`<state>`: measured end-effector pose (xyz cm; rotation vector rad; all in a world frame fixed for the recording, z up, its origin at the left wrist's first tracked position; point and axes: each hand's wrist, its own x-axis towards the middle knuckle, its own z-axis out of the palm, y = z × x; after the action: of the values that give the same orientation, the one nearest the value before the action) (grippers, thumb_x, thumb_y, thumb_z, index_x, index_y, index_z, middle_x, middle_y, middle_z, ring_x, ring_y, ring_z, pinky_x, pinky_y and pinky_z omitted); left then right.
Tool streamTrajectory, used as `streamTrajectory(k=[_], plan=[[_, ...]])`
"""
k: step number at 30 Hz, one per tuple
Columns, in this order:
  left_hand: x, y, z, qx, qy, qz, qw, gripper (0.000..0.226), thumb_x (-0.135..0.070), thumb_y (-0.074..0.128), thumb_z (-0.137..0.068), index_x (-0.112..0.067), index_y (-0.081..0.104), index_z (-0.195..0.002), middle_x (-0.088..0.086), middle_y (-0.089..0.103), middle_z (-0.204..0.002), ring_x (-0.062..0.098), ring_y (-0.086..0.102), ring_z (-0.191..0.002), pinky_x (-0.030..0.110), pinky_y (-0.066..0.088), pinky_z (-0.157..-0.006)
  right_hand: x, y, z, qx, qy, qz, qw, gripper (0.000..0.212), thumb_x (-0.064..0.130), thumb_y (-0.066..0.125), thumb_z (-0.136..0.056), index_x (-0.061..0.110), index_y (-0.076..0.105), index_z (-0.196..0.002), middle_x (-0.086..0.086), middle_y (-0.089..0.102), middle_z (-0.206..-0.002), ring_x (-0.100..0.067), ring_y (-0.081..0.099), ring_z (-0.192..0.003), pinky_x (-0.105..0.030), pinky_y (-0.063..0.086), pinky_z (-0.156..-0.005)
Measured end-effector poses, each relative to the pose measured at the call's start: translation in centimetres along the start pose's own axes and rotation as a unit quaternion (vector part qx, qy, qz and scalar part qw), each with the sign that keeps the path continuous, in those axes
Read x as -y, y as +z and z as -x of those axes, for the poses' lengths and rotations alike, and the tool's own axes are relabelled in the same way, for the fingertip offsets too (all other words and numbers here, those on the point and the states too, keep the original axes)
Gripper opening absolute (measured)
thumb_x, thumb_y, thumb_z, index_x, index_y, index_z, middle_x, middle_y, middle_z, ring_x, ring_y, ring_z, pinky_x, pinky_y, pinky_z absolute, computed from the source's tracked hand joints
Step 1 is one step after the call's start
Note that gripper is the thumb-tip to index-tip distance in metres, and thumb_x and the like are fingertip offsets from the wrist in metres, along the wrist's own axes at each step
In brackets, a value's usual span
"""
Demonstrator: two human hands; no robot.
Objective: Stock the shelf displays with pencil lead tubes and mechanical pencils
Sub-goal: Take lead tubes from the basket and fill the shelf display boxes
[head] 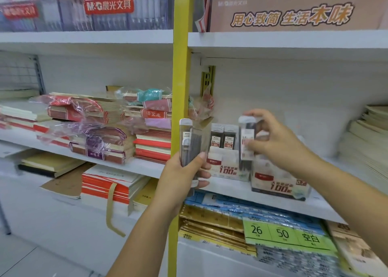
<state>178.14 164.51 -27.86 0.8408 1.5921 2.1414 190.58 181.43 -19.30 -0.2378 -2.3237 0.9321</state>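
Observation:
My left hand (pixel 184 171) grips a bunch of clear lead tubes (pixel 190 142) upright, in front of the yellow shelf post. My right hand (pixel 275 140) pinches one lead tube (pixel 247 138) by its top and holds it over the nearer display box (pixel 279 184), which stands on the white shelf. Behind and to the left stands a second display box (pixel 226 167) with two dark lead tubes (pixel 223 137) upright in it. Both boxes are printed with "100". No mechanical pencils can be made out.
The yellow post (pixel 180 83) splits the shelving. Wrapped notebook stacks (pixel 100 130) fill the left bay. Pale paper piles (pixel 369 146) lie at the right. Below the shelf edge (pixel 241 195) sit blue and gold packs and a green price label (pixel 283 234).

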Motion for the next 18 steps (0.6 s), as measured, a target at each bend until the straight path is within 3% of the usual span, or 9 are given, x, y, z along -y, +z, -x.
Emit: streamTrajectory(k=[4, 8, 13, 15, 18], plan=[[1.4, 0.3, -0.9, 0.017, -0.014, -0.025, 0.999, 0.017, -0.038, 0.061, -0.098, -0.021, 0.062, -0.102, -0.008, 0.067, -0.069, 0.012, 0.070, -0.064, 0.031, 0.062, -0.065, -0.9, -2.1, -4.3, -0.088, -0.051, 0.072, 0.992, 0.035, 0.014, 0.071, -0.084, 0.044, 0.053, -0.093, 0.009, 0.070, -0.087, -0.007, 0.066, -0.076, -0.016, 0.050, -0.059], [2.7, 0.8, -1.7, 0.048, -0.025, -0.031, 0.998, 0.016, -0.042, 0.059, -0.098, -0.026, 0.059, -0.096, -0.011, 0.053, -0.063, 0.005, 0.047, -0.051, 0.018, 0.042, -0.048, -2.7, -2.1, -6.8, -0.064, -0.073, 0.212, 0.972, 0.027, 0.013, 0.069, -0.085, 0.035, 0.055, -0.089, 0.015, 0.065, -0.085, 0.004, 0.059, -0.074, -0.011, 0.041, -0.061], [3.6, 0.7, -2.6, 0.093, -0.065, -0.015, 0.993, 0.003, -0.030, 0.061, -0.096, -0.032, 0.060, -0.098, -0.010, 0.047, -0.062, 0.005, 0.042, -0.051, 0.016, 0.037, -0.045, -4.6, -1.1, -8.3, -0.025, -0.089, 0.323, 0.942, 0.021, 0.018, 0.069, -0.084, 0.029, 0.057, -0.097, 0.011, 0.059, -0.087, -0.013, 0.056, -0.089, -0.037, 0.050, -0.077], [3.7, 0.6, -2.8, 0.105, -0.086, 0.010, 0.991, 0.010, -0.023, 0.057, -0.093, -0.032, 0.061, -0.095, -0.006, 0.047, -0.065, 0.007, 0.041, -0.053, 0.018, 0.035, -0.046, -5.1, -0.9, -9.0, 0.004, -0.072, 0.319, 0.945, 0.017, 0.024, 0.069, -0.085, 0.030, 0.058, -0.096, 0.010, 0.056, -0.090, -0.013, 0.054, -0.094, -0.038, 0.049, -0.079], [4.1, 0.3, -2.9, 0.116, -0.069, -0.012, 0.991, 0.015, -0.032, 0.053, -0.099, -0.031, 0.064, -0.089, -0.002, 0.054, -0.069, 0.010, 0.045, -0.055, 0.020, 0.037, -0.050, -5.7, -0.9, -9.7, 0.023, -0.048, 0.342, 0.938, 0.012, 0.034, 0.066, -0.086, 0.035, 0.057, -0.094, 0.004, 0.058, -0.096, -0.015, 0.053, -0.097, -0.035, 0.046, -0.078]])
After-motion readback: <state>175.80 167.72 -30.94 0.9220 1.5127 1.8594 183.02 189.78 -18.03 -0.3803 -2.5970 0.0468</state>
